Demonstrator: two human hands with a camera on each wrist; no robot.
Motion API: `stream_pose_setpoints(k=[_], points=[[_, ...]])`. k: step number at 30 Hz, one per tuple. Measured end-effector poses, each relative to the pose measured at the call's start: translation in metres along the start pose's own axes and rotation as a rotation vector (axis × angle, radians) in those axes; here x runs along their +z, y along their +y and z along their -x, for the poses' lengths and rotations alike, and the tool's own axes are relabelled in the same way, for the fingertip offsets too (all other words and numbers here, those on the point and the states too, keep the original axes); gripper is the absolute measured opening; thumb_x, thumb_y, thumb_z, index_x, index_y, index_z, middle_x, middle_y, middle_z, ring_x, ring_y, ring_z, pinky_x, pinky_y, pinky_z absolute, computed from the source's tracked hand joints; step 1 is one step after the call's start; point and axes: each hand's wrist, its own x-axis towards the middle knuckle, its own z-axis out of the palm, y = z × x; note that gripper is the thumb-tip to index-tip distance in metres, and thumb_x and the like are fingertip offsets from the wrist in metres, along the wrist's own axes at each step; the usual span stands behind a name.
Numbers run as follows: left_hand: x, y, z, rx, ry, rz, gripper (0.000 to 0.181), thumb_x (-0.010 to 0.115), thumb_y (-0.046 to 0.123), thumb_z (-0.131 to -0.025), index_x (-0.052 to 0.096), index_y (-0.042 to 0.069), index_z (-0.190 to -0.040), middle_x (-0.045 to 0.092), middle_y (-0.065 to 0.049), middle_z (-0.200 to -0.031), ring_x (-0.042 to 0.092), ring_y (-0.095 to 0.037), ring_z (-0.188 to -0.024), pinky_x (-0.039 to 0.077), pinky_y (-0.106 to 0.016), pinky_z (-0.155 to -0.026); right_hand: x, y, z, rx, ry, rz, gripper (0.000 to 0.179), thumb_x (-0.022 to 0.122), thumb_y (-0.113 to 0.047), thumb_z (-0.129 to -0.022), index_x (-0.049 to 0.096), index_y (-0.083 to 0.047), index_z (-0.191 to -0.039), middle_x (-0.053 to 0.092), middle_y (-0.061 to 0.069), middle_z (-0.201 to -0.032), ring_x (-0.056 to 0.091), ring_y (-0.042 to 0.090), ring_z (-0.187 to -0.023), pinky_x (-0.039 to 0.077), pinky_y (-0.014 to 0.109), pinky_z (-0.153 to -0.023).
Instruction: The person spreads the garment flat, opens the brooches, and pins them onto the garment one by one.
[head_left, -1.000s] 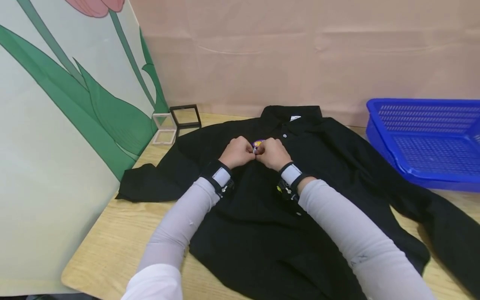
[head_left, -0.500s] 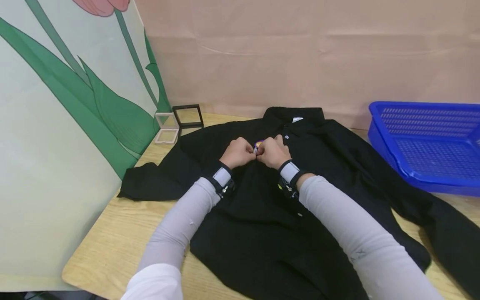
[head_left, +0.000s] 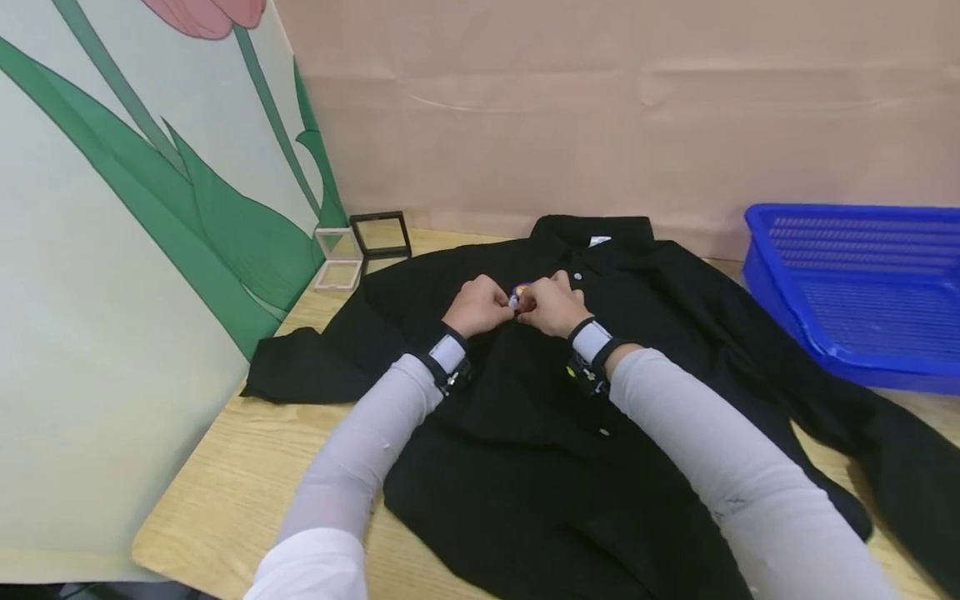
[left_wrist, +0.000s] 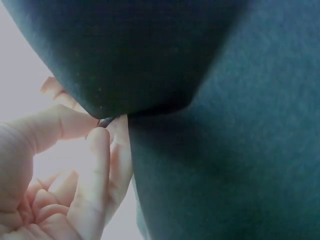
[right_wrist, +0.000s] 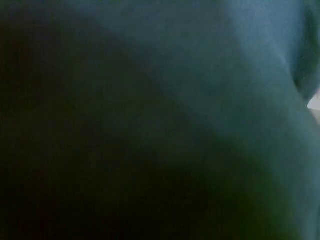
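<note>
A black button-up shirt (head_left: pixel 525 467) lies spread out, collar toward the back wall. On its chest, between the two hands, shows a small purple-and-orange badge (head_left: pixel 519 290), partly hidden by fingers. My left hand (head_left: pixel 477 306) pinches at the badge's lower left edge; in the left wrist view, thumb and fingertip (left_wrist: pixel 100 137) meet on a small dark piece beside a raised fold of black cloth. From the other side my right hand (head_left: pixel 553 306) pinches the badge, index finger raised. Dark, blurred cloth (right_wrist: pixel 200 100) fills the right wrist view.
A blue plastic basket (head_left: pixel 795 333) stands at the right behind the shirt's sleeve. At the back left sit a black frame (head_left: pixel 408 237) and a pale pink frame (head_left: pixel 322 275). The wooden table's (head_left: pixel 217 500) left edge borders a tulip-printed panel (head_left: pixel 150 292).
The right hand has raised its index finger and shifted slightly right. The left hand keeps its pinch by the badge. The whole head view has drifted a little.
</note>
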Motion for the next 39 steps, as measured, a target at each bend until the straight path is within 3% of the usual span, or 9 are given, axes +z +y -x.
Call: stream_pose_setpoints(k=[7, 15, 20, 25, 28, 34, 39], points=[[-0.001, 0.002, -0.002, -0.037, -0.025, 0.004, 0.039, 0.067, 0.014, -0.088, 0.057, 0.013, -0.050, 0.053, 0.005, -0.049, 0.045, -0.006, -0.042, 0.028, -0.019, -0.042, -0.007, 0.004, 0.005, -0.068, -0.004, -0.083, 0.009, 0.071, -0.015, -0.092, 0.071, -0.008, -0.097, 0.076, 0.009, -0.098, 0.062, 0.025, -0.094, 0.041, 0.044, -0.078], [0.001, 0.004, -0.003, -0.048, -0.064, 0.020, 0.034, 0.068, 0.016, -0.091, 0.064, 0.009, -0.057, 0.055, 0.003, -0.052, 0.049, -0.008, -0.046, 0.032, -0.020, -0.044, -0.004, 0.006, 0.006, -0.094, 0.024, -0.062, 0.008, 0.071, -0.013, -0.092, 0.075, -0.006, -0.091, 0.076, 0.010, -0.091, 0.059, 0.026, -0.090, 0.044, 0.042, -0.079], [0.002, 0.002, -0.002, -0.045, -0.052, 0.047, 0.034, 0.068, 0.014, -0.090, 0.064, 0.009, -0.057, 0.057, 0.003, -0.052, 0.049, -0.007, -0.045, 0.032, -0.019, -0.043, -0.001, 0.003, 0.006, -0.053, 0.036, -0.037, 0.009, 0.072, -0.014, -0.091, 0.077, -0.007, -0.088, 0.076, 0.011, -0.095, 0.051, 0.030, -0.101, 0.041, 0.049, -0.087], [0.001, 0.001, -0.002, -0.042, -0.033, 0.065, 0.036, 0.067, 0.012, -0.090, 0.062, 0.008, -0.054, 0.057, 0.002, -0.051, 0.047, -0.008, -0.043, 0.029, -0.020, -0.041, -0.002, -0.001, 0.004, -0.009, 0.042, -0.005, 0.012, 0.072, -0.018, -0.091, 0.078, -0.008, -0.087, 0.073, 0.011, -0.101, 0.045, 0.030, -0.105, 0.043, 0.051, -0.086], [0.000, 0.001, -0.003, -0.051, -0.036, 0.059, 0.038, 0.067, 0.013, -0.090, 0.061, 0.008, -0.053, 0.057, 0.002, -0.051, 0.046, -0.008, -0.042, 0.028, -0.020, -0.041, -0.002, 0.001, 0.003, -0.033, 0.046, -0.013, 0.012, 0.073, -0.017, -0.091, 0.078, -0.007, -0.086, 0.073, 0.011, -0.097, 0.050, 0.030, -0.100, 0.045, 0.048, -0.081], [0.000, 0.001, -0.005, -0.088, -0.053, 0.042, 0.035, 0.067, 0.017, -0.091, 0.065, 0.009, -0.057, 0.057, 0.003, -0.052, 0.048, -0.008, -0.044, 0.030, -0.020, -0.042, -0.003, 0.010, -0.001, -0.107, -0.003, -0.139, 0.011, 0.070, -0.009, -0.092, 0.074, 0.000, -0.086, 0.072, 0.012, -0.084, 0.060, 0.023, -0.081, 0.042, 0.033, -0.075], [-0.003, 0.003, -0.002, -0.031, -0.034, 0.021, 0.027, 0.067, 0.014, -0.090, 0.069, 0.009, -0.064, 0.056, 0.003, -0.053, 0.050, -0.008, -0.047, 0.033, -0.020, -0.044, -0.004, 0.015, -0.005, -0.107, -0.021, -0.173, 0.011, 0.069, -0.010, -0.093, 0.070, 0.000, -0.088, 0.071, 0.012, -0.082, 0.063, 0.020, -0.076, 0.043, 0.029, -0.070]])
